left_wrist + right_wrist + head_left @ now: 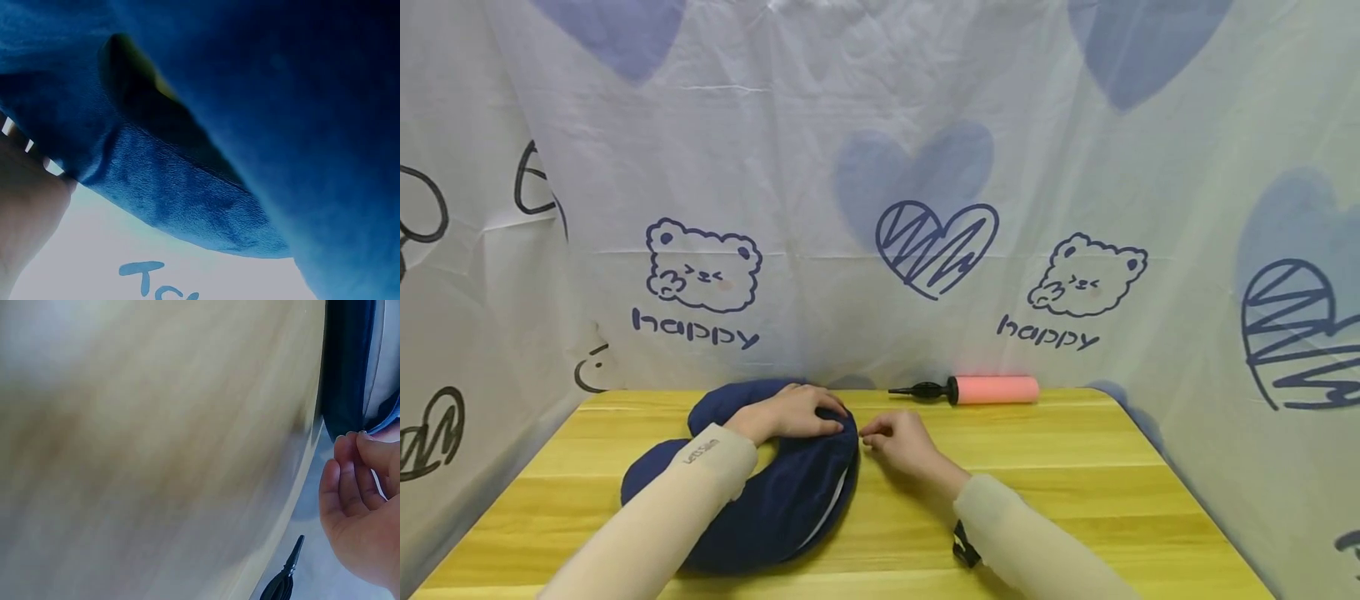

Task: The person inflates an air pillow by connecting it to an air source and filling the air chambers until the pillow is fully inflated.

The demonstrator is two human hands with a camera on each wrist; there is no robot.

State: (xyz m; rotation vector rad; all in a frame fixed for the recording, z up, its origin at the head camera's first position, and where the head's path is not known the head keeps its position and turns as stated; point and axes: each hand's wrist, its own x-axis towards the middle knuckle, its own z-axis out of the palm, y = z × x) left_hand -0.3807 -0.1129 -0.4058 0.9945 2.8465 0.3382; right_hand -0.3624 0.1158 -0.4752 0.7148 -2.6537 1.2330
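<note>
A navy U-shaped neck pillow [775, 508] lies on the left part of the table, its open side facing left. Along its right edge the zipper seam gapes, and a pale inner [379, 362] shows through. My left hand [793, 410] grips the pillow's upper right part, thumb and fingers spread over the fabric; in the left wrist view its fingers touch the blue cover. My right hand [904, 442] is at the pillow's right edge, thumb and forefinger pinching the zipper at the end of the gap. The zipper pull itself is hidden by the fingertips.
A balloon pump [996, 390] with a pink barrel and black nozzle lies at the table's back edge, right of the pillow. The wooden table [1075, 500] meets a hanging white cloth [820, 317] printed with hearts and bears.
</note>
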